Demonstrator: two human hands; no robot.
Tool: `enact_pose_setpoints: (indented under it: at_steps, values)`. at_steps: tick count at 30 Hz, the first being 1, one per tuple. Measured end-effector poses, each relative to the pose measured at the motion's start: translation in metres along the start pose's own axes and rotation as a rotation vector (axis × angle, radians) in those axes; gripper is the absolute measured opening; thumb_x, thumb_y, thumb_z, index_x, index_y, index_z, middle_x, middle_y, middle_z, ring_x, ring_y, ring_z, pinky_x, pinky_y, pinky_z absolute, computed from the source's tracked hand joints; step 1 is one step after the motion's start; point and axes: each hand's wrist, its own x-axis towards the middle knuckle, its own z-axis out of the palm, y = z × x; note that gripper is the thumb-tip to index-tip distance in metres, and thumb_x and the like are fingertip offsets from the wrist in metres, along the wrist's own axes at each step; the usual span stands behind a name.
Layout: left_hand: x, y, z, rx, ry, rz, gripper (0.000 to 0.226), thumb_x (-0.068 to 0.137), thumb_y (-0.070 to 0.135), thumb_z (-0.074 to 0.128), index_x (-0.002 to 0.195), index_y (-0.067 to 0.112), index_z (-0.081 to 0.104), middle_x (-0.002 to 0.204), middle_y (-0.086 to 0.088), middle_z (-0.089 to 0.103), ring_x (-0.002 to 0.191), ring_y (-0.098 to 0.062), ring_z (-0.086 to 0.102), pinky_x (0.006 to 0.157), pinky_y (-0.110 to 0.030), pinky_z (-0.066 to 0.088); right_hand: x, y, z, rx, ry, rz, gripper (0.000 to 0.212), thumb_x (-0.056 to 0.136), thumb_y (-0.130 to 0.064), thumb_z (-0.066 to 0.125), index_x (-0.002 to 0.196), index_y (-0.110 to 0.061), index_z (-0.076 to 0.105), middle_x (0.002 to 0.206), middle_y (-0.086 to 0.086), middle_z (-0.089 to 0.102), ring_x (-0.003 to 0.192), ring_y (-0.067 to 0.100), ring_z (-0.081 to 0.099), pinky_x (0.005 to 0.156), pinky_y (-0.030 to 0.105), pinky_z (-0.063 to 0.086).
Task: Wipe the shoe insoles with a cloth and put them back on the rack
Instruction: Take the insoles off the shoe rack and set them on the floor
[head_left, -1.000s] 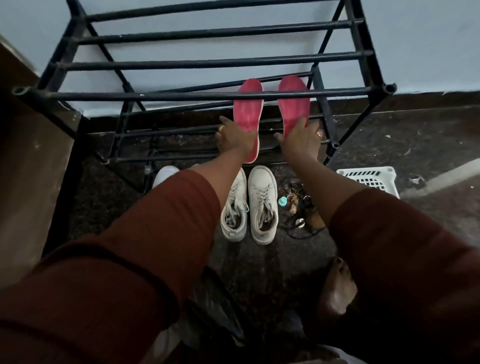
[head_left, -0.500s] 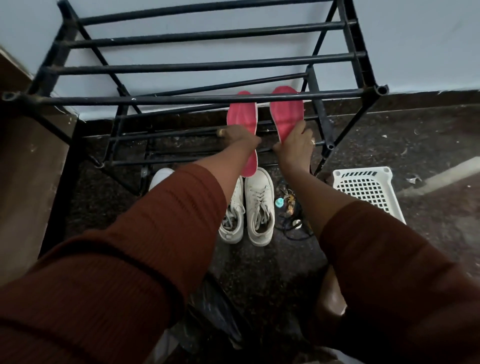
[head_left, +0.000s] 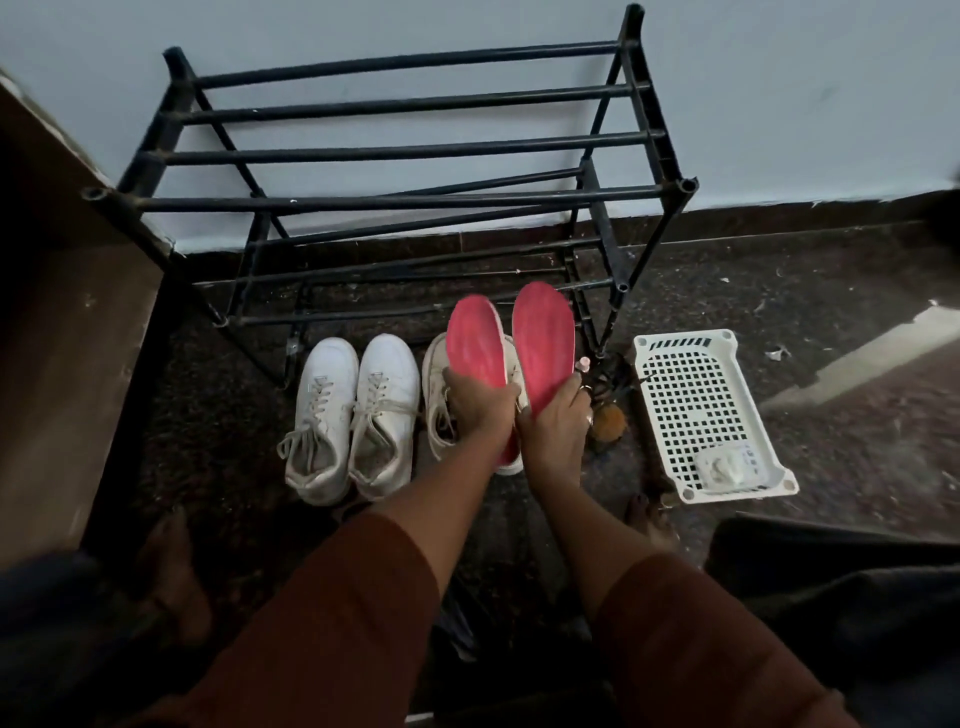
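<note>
In front of the rack (head_left: 363, 201), our left hand (head_left: 480, 405) grips insole 1 (head_left: 475, 343), right hand (head_left: 556, 431) insole 2 (head_left: 543, 338), at the heels (likely light, floppy: we'd support mid-length).

two pink insoles are in the middle of the frame, side by side and close together, toe ends pointing up. the left insole (head_left: 475, 340) is gripped at its lower part by the left hand (head_left: 480, 410), and the right insole (head_left: 544, 338) by the right hand (head_left: 556, 431). behind them, in the upper middle, stands the black metal rack (head_left: 395, 152) with tiers of round bars. the insole tips overlap its lowest bars in the picture.
</note>
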Motion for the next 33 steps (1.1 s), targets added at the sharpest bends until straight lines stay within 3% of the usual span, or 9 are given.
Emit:
enact_pose_setpoints:
  at_steps: [4, 9, 16, 24, 28, 33]
  values:
    - [-0.030, -0.052, -0.008, -0.011, 0.048, -0.060, 0.098, 0.067, 0.012, 0.079, 0.145, 0.001, 0.021, 0.138, -0.021, 0.045, 0.128, -0.032, 0.044, 0.102, -0.036, 0.037, -0.049, 0.027, 0.000, -0.002, -0.057, 0.039, 0.079, 0.087, -0.032, 0.058, 0.141, 0.010, 0.019, 0.127, 0.026, 0.041, 0.115, 0.039, 0.042, 0.098, 0.040, 0.032]
    - [-0.060, -0.109, -0.008, -0.011, 0.078, -0.156, 0.090, 0.074, 0.009, 0.072, 0.145, -0.002, 0.019, 0.137, -0.025, 0.043, 0.129, -0.034, 0.041, 0.102, -0.034, 0.033, -0.100, 0.061, 0.007, -0.046, -0.125, 0.135, 0.073, 0.084, -0.020, 0.058, 0.140, 0.010, 0.022, 0.122, 0.026, 0.044, 0.113, 0.040, 0.044, 0.099, 0.043, 0.034]
    - [-0.065, -0.158, 0.009, 0.256, -0.072, -0.332, 0.080, 0.089, 0.027, 0.059, 0.144, -0.010, 0.016, 0.146, -0.027, 0.027, 0.133, -0.037, 0.032, 0.106, -0.035, 0.029, -0.130, 0.093, 0.018, -0.053, -0.197, 0.347, 0.072, 0.085, -0.018, 0.056, 0.142, 0.004, 0.018, 0.127, 0.022, 0.040, 0.118, 0.039, 0.042, 0.101, 0.042, 0.034]
    - [-0.059, -0.185, 0.030, 0.158, -0.088, -0.495, 0.091, 0.083, 0.016, 0.066, 0.145, -0.005, 0.003, 0.142, -0.027, 0.027, 0.127, -0.036, 0.042, 0.103, -0.037, 0.039, -0.126, 0.121, 0.039, -0.104, -0.273, 0.420, 0.075, 0.083, -0.020, 0.060, 0.141, 0.003, 0.020, 0.127, 0.023, 0.040, 0.118, 0.039, 0.043, 0.100, 0.042, 0.035]
    - [-0.053, -0.201, 0.041, 0.245, -0.142, -0.504, 0.088, 0.089, 0.024, 0.059, 0.145, -0.010, 0.000, 0.144, -0.028, 0.026, 0.129, -0.035, 0.041, 0.101, -0.034, 0.037, -0.126, 0.136, 0.048, -0.113, -0.324, 0.442, 0.074, 0.084, -0.022, 0.062, 0.141, 0.003, 0.021, 0.126, 0.022, 0.041, 0.119, 0.039, 0.043, 0.100, 0.041, 0.035]
    - [-0.049, -0.207, 0.049, 0.241, -0.151, -0.492, 0.102, 0.084, 0.021, 0.069, 0.148, 0.001, -0.007, 0.151, -0.023, 0.020, 0.130, -0.036, 0.040, 0.104, -0.038, 0.036, -0.120, 0.148, 0.055, -0.158, -0.374, 0.440, 0.078, 0.084, -0.031, 0.063, 0.139, 0.004, 0.021, 0.127, 0.020, 0.040, 0.121, 0.037, 0.044, 0.103, 0.039, 0.033]
